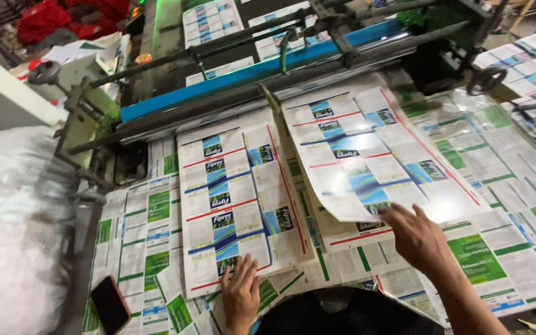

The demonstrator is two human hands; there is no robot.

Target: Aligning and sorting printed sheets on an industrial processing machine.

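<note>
Shiny printed sheets [243, 198] lay on the bench [516, 248]. Left hand [241, 291] pressed flat and open on the 6 o'clock stack. Right hand [418, 239], fingers spread, touched the lifted sheet [367, 155] toward 3 o'clock, gripping nothing.

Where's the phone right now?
In the head view the phone lies at the bottom left, on the green-and-white printed sheets covering the table. It sits left of the left hand, which presses on the blue-printed sheet stack.
</note>
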